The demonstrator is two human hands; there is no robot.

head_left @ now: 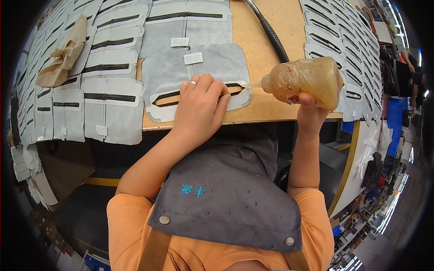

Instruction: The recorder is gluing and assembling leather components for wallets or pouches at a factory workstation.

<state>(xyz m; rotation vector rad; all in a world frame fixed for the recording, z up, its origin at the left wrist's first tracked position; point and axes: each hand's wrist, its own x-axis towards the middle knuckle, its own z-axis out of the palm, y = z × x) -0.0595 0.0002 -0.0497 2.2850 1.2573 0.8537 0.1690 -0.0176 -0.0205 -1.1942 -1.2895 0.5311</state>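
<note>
A grey fabric panel (162, 67) lies in front of me, with a long black-edged slot (165, 100) in a pale strip near its front edge. My left hand (201, 106) rests over this slot, fingers curled and thumb pressed close to them at the slot's edge. A ring shows on one finger. In my right hand (311, 113) is a cloudy yellowish squeeze bottle (305, 81), tipped on its side. Its thin nozzle points left and meets the black edging at the slot's right end. I cannot tell whether liquid is coming out.
Overlapping grey panels (110, 54) with black slots cover the table's left side, and more panels (334, 45) lie on the right. A crumpled beige piece (65, 58) sits on the left ones. Behind the bottle is a black handle (271, 38) on the brown tabletop (289, 22).
</note>
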